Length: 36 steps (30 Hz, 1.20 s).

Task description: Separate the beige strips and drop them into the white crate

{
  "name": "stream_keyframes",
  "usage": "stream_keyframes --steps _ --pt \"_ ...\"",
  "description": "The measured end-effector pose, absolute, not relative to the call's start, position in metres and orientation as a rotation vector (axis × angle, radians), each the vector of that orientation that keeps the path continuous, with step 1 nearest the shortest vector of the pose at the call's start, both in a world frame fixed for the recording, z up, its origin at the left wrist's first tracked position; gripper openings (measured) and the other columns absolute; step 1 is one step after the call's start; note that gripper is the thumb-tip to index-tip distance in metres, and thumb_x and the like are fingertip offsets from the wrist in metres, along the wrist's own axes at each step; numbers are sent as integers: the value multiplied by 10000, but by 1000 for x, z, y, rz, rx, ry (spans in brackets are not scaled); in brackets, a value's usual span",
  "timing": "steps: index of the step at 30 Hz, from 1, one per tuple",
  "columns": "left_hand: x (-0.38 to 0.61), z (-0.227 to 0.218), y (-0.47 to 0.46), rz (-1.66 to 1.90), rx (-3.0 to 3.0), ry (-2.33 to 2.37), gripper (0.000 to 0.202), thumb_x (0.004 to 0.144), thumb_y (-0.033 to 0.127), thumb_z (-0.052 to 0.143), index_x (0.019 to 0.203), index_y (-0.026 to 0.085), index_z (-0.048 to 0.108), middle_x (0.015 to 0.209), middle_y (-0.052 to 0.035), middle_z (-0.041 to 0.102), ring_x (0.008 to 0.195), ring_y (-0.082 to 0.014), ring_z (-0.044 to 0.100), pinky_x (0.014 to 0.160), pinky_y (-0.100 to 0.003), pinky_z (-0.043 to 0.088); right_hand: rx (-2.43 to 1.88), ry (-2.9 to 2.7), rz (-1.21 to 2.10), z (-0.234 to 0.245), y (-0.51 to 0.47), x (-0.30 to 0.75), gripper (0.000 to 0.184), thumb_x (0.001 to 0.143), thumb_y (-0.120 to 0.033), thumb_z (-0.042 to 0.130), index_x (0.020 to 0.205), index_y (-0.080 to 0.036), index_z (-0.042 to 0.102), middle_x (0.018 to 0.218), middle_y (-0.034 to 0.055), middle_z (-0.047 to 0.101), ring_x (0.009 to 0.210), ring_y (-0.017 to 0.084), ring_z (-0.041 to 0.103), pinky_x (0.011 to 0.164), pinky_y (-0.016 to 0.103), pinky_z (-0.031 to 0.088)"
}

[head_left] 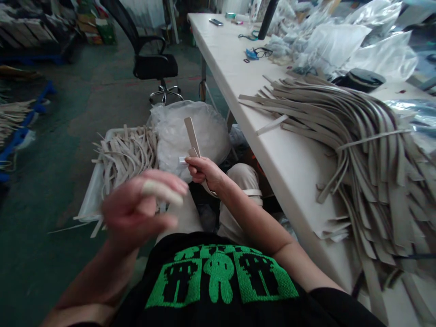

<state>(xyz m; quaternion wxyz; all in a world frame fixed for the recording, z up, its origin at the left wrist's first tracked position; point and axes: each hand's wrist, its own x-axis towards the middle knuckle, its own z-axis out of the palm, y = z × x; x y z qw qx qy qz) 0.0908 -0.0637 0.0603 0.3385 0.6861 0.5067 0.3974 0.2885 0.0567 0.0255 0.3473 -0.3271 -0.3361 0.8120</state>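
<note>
Strap (191,134) pinched in my right fingers (195,162), end projecting beyond them, presumably for clear access; my blurred left fingers (166,179) apart, seemingly empty. Bundle (384,159) on bench (225,54), right of both, likely for reach.

The floor (78,113) is dark green, with worn greyish patches. On the right side stands a long table (221,50) with a white top and thin legs. Near its far end there is a black office chair (155,66), which has armrests and a shiny star-shaped base. Along the left edge lie blue pallets (25,131). Some boxes (90,27) stand at the back, beside a pale surface (146,13), too unclear to identify. The light is rather dim.
</note>
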Motion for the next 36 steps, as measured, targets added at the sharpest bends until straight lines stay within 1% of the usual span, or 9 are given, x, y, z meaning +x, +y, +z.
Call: stream_keyframes --steps 2,5,9,12,16,21,24,28,36 --pt "112 32 -26 1183 1687 1450 535 659 613 791 1101 330 690 1084 -59 739 1033 -323 704 819 -482 601 -844 -875 2068 24 54 291 312 795 -349 734 661 -180 508 498 -87 434 373 31 214 359 188 168" --pt "136 -11 4 1053 1600 1599 483 680 565 798 1003 229 673 973 -54 740 936 -275 693 880 -445 566 -834 -899 2030 20 49 292 360 757 -375 766 631 -188 485 475 -85 423 373 33 233 355 193 174" --pt "146 -38 -9 971 1337 1394 432 840 628 633 808 198 657 723 -41 690 671 -186 642 678 -323 545 -889 -909 1966 13 46 293 312 733 -379 779 690 -178 543 487 -82 452 377 39 260 348 197 180" --pt "148 -33 -41 831 1138 1121 508 854 690 611 760 191 636 592 -20 622 453 -113 501 444 -236 379 -1001 -882 1852 7 54 302 290 727 -345 774 691 -177 539 491 -88 440 385 38 263 352 193 170" --pt "146 -24 -81 602 974 948 473 852 653 666 787 185 679 567 -16 603 404 -83 444 389 -204 276 -1076 -839 1741 4 65 320 316 735 -297 739 634 -195 457 487 -96 402 393 34 252 370 188 167" --pt "140 -32 -67 1000 662 1132 600 651 728 803 831 165 697 559 40 523 378 -17 308 369 -158 166 -1085 -1246 1851 3 49 320 227 771 -343 715 698 -157 608 474 -80 456 407 51 295 402 210 188" --pt "136 -37 -41 1014 668 1211 647 545 741 847 691 144 643 598 8 581 387 -11 336 359 -158 156 -1163 -1593 1740 3 35 313 186 810 -283 694 701 -136 667 468 -71 505 435 51 366 464 200 261" --pt "136 -38 -25 1001 760 1288 547 537 622 897 642 154 633 506 54 472 395 -33 323 373 -185 170 -1291 -1879 1573 4 27 312 174 868 -187 640 737 -112 726 498 -52 572 472 56 447 524 194 317" --pt "142 -25 -35 1058 1423 1607 379 818 399 722 527 188 602 511 20 540 525 -106 466 561 -230 370 -1443 -2042 1389 3 21 317 189 901 -224 635 808 -134 773 572 -20 651 552 88 549 541 207 329"
